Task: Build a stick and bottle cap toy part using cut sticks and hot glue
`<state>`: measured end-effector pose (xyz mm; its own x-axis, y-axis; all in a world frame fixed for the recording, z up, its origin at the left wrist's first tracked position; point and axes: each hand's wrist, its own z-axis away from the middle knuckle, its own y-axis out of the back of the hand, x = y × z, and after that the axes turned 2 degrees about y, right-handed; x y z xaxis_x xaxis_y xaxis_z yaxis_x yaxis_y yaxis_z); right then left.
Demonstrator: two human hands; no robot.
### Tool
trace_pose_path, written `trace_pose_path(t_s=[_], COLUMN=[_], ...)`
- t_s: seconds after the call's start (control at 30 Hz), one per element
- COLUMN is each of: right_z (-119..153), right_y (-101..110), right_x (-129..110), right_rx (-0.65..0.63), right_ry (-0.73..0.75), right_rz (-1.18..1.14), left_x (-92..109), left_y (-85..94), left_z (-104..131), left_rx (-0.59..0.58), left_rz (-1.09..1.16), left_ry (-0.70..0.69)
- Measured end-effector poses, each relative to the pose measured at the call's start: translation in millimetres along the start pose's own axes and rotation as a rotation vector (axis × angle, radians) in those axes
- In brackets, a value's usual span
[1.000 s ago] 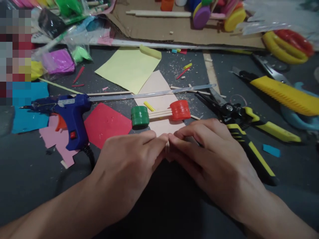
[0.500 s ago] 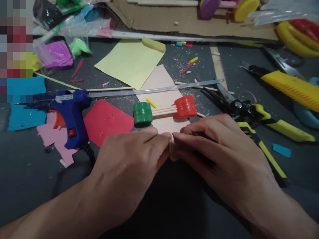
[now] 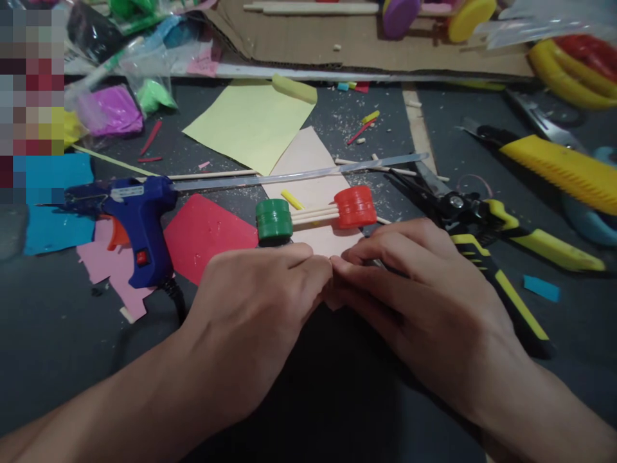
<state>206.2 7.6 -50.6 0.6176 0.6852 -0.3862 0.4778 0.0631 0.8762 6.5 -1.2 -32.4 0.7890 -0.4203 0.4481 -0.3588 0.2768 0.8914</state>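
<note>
My left hand (image 3: 255, 315) and my right hand (image 3: 429, 315) meet at their fingertips, both closed in a pinch. Between them they grip short pale wooden sticks, now almost wholly covered by the fingers. Just beyond my knuckles lies a dumbbell-shaped piece: thin wooden sticks (image 3: 315, 214) run from a stack of green bottle caps (image 3: 274, 219) to a stack of red bottle caps (image 3: 355, 207). Pale pink paper (image 3: 308, 154) lies beneath it.
A blue glue gun (image 3: 144, 225) with a long clear glue stick (image 3: 270, 180) lies left. Yellow-black pliers (image 3: 482, 212) and a yellow cutter (image 3: 554, 161) lie right. Red paper (image 3: 212, 235), yellow paper (image 3: 250, 122) and cardboard (image 3: 299, 45) are also on the dark table.
My fingertips have closed further over the pale wooden sticks, which showed between them before. The view has shifted slightly; the things on the table have stayed put.
</note>
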Motion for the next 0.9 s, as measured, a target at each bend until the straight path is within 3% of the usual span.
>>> trace_pose_path(t_s=[0.17,0.33,0.73,0.9], right_z=[2,4,2,2], right_y=[5,8,-1,5], right_x=[1,4,-3,-4], right_rx=[0.003,0.057,0.004,0.101], right_ry=[-0.016,-0.049,-0.071,-0.018], right_rz=[-0.034,-0.054,-0.045,-0.022], left_x=[-1,-5,-1,1], left_y=[0.9,4.6,8.8,11.7], left_z=[3,11,13,13], left_rx=[-0.002,0.114,0.202,0.211], left_rz=[-0.002,-0.033,0.080,0.218], left_ry=[0.028,0.015,0.038,0.094])
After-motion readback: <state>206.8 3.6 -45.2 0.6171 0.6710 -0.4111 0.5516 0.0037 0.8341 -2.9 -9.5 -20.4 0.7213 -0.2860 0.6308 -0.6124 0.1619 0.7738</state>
